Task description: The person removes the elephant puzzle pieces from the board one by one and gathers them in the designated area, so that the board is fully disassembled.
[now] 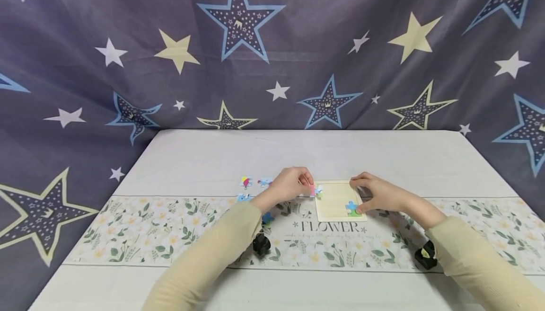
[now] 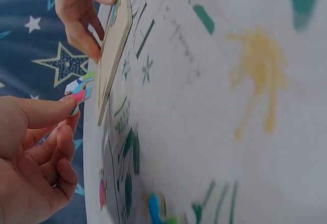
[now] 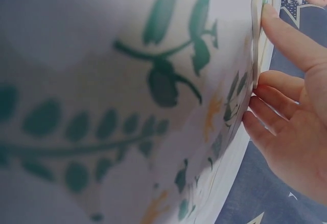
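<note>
My left hand (image 1: 294, 181) pinches a pink, blue and white jigsaw piece (image 2: 79, 89) between thumb and fingers, just over the left edge of a shallow wooden puzzle tray (image 1: 335, 195). A blue and green jigsaw piece (image 1: 351, 207) lies in the tray's near right corner. At the tray's right side, my right hand (image 1: 379, 193) grips the edge. Its thumb rests on the corner piece, and the other fingers lie along the outer side, as the right wrist view shows.
Left of the tray lie loose jigsaw pieces: a yellow and red one (image 1: 246, 181), a blue one (image 1: 264, 182), another blue one (image 1: 243, 198) and a blue-green one (image 1: 267, 217) near my left wrist. A star-patterned curtain (image 1: 294, 65) hangs behind the flower-printed tablecloth (image 1: 170, 235).
</note>
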### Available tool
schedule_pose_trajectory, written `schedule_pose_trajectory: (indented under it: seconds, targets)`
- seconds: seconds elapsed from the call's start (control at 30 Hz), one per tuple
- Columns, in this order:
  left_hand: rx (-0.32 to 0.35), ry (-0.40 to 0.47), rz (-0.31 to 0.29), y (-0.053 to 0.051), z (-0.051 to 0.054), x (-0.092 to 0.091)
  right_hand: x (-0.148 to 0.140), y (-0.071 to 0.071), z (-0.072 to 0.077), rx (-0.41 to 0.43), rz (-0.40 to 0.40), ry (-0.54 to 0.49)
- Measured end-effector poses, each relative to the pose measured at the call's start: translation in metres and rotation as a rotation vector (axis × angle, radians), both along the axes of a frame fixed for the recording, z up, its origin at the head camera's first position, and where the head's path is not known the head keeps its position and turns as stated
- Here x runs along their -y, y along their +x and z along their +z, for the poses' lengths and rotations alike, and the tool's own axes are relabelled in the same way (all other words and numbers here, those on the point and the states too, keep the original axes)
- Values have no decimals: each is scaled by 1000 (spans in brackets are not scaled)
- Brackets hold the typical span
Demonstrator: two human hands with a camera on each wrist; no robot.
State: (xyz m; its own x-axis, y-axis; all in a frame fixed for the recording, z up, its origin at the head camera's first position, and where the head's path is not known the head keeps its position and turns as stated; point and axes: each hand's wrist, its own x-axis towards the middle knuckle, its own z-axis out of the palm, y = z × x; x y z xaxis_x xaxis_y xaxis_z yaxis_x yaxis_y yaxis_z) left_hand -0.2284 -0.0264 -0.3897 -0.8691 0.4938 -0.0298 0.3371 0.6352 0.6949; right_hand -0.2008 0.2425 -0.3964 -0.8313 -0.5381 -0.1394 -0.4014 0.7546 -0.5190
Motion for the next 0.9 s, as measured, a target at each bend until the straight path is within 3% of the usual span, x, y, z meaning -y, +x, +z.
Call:
schedule_pose_trajectory:
  seconds: [0.6,0.9]
  targets:
    - [-8,-3,3,0,-3,34,2,1,-1,8,-2,-1]
    - [21,14,15,0,-3,51,-1,0,1,3,2,15]
